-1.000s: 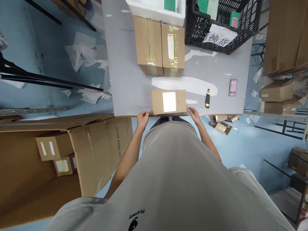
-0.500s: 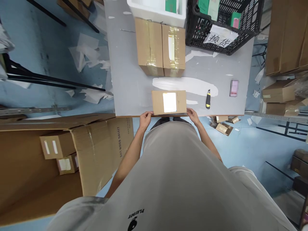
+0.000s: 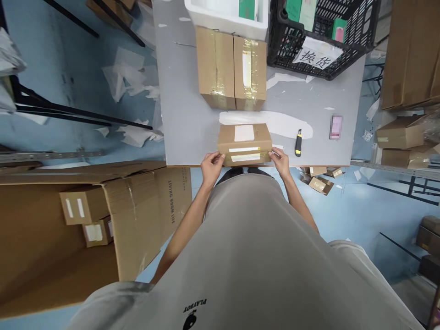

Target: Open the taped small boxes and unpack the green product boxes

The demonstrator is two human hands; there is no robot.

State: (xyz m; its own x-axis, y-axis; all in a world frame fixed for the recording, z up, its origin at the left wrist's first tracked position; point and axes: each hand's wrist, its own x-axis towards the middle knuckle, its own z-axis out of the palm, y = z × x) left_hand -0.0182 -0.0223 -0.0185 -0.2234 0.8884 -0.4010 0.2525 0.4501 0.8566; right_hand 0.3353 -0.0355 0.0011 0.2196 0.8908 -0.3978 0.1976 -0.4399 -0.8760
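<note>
A small cardboard box (image 3: 244,143) with white labels sits at the near edge of the grey table (image 3: 185,119), tipped up so its near side faces me. My left hand (image 3: 211,167) grips its left near corner, fingers curled on it. My right hand (image 3: 281,161) holds the right near corner the same way. Two larger taped cardboard boxes (image 3: 232,65) stand side by side just beyond it.
A yellow and black utility knife (image 3: 298,142) lies right of the box, a pink item (image 3: 336,127) farther right. A black crate (image 3: 319,32) and a white foam box (image 3: 227,16) stand at the back. Large cartons (image 3: 89,220) and paper scraps cover the floor at left.
The small box has been tilted up from lying flat, its near edge raised. Both hands moved from beside its near edge to gripping its corners.
</note>
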